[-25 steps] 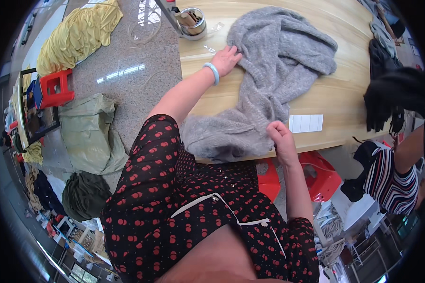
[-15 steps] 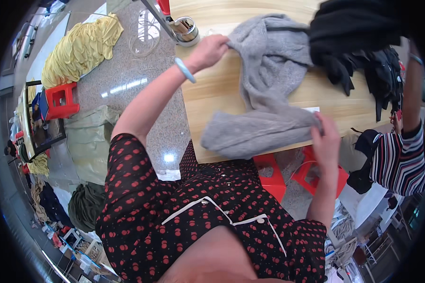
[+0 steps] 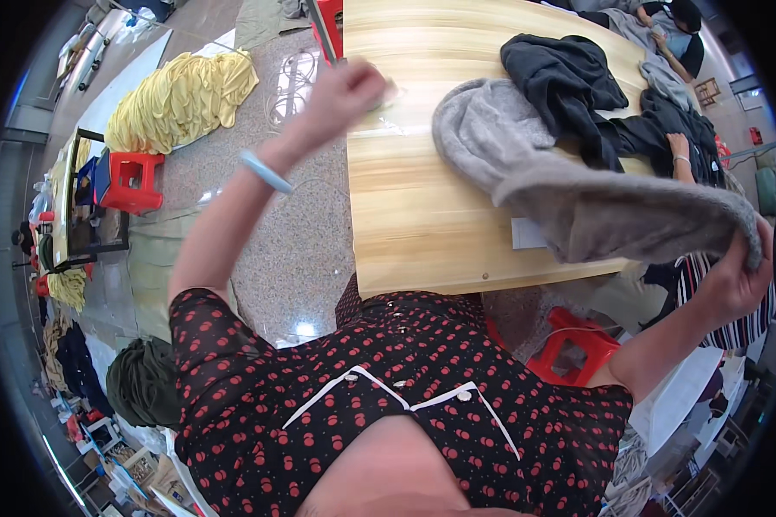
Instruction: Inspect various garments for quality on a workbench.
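My right hand (image 3: pixel 737 280), out at the right, grips one end of a grey fuzzy knit garment (image 3: pixel 616 215). The garment stretches from there leftward over the table, its other part lying bunched on the wood. My left hand (image 3: pixel 345 95) is raised over the table's left edge, away from the garment. Its fingers look curled but are smeared by motion, so whether they hold anything does not show. Beside it a small shiny clear thing (image 3: pixel 390 121) lies on the table. Dark garments (image 3: pixel 569 86) lie heaped beyond the grey one.
A white paper slip (image 3: pixel 528 233) lies on the wooden table (image 3: pixel 414 215). At the right, a co-worker's hand (image 3: pixel 679 151) touches dark garments; another person sits at the far corner. Red stools (image 3: pixel 578 345) stand below the table, and yellow fabric (image 3: pixel 181 99) is piled at the left.
My right hand has pulled the grey garment's end far to the right. My left hand has let go of the garment and moved left. The dark cloth held up at the far right now lies down.
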`<state>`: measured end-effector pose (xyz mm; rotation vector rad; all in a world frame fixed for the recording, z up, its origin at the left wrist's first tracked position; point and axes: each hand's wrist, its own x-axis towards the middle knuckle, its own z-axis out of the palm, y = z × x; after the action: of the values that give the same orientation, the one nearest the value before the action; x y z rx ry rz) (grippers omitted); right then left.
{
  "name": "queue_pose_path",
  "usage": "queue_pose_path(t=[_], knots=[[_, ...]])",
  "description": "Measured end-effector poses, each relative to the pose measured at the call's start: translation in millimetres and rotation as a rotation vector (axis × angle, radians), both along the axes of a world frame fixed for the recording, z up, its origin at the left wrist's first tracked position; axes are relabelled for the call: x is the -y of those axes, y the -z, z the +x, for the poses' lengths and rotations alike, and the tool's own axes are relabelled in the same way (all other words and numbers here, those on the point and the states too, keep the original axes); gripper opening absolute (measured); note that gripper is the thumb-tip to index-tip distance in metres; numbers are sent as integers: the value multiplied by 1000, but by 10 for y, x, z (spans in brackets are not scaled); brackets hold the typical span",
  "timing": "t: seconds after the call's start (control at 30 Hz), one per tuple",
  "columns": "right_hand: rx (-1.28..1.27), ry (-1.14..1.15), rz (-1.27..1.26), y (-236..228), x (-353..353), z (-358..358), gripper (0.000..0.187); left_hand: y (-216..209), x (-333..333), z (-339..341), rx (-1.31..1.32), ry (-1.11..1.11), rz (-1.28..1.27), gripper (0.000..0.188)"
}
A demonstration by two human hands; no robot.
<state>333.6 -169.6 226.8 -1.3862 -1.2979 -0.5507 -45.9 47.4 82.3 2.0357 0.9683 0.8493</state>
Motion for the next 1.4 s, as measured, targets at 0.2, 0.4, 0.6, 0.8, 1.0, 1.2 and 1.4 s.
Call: queue_pose_path(t=[0.2, 0.4, 0.6, 0.8, 1.0, 1.2, 1.4], knots=[[-65, -51, 158, -179, 77, -140, 14, 1250, 1001, 1057, -274, 125, -186, 41], [973, 943, -98, -536, 832, 157, 19, 1523, 1089, 1879, 250, -317, 101, 43], [1088, 849, -117, -629, 1081, 467, 20, 1056, 652, 1165, 133, 207, -49, 24], [62, 366, 117, -493, 777, 555, 26, -338, 462, 816, 305, 276, -429, 16], [925, 937, 19, -840, 534, 196, 31, -1297, 418, 765, 918, 496, -1029, 34], [-23, -540, -522, -291, -183, -566, 20, -582, 540, 953, 328, 135, -1373, 38], [47, -787, -977, 41, -570, -1193, 20, -563, 488, 821, 589, 177, -1293, 16]])
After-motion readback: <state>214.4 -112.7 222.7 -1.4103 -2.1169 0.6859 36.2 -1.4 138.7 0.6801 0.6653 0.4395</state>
